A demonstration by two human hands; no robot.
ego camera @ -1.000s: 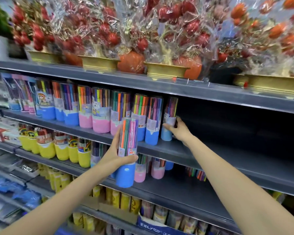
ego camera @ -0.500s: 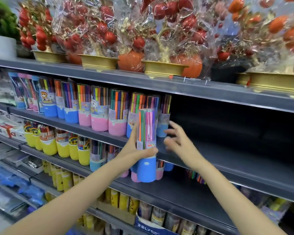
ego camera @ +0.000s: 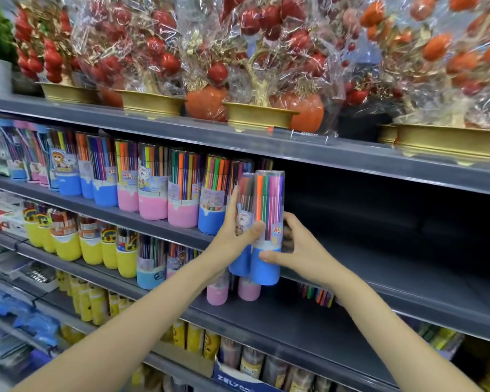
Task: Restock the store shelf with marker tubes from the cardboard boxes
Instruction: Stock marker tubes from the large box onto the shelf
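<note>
Both hands (ego camera: 300, 253) grip clear, blue-based cylindrical marker tube (ego camera: 268, 222).

Held marker tube (ego camera: 268, 230): blue base, multicolour pens; shelf (ego camera: 379, 250) grey.

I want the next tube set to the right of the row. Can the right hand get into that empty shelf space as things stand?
Probably yes. The shelf right of the row is bare, and the right hand is beside it, though it grips a blue tube with the left hand.

Wrapped red fruit trees (ego camera: 159, 49) in gold pots (ego camera: 150, 104) above.
</note>
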